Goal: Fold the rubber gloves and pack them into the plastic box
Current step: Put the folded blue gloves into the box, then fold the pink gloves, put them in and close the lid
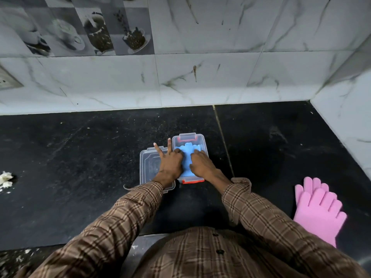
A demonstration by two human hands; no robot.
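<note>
A clear plastic box [197, 138] with red latches stands on the black counter. Blue rubber gloves [187, 155] lie folded inside it. My left hand [169, 162] presses on the gloves' left side, with two fingers stretched out over the box's rim. My right hand [200, 162] presses down on their right side. The box's clear lid [147, 167] lies flat just left of the box, partly under my left hand. A pair of pink rubber gloves [319, 209] lies flat on the counter at the right, one on top of the other.
The black counter [80, 157] meets a marble-tiled wall [180, 81] at the back and another wall on the right. A white crumpled scrap [5, 178] lies at the far left edge. A wall socket [6, 79] is at the upper left.
</note>
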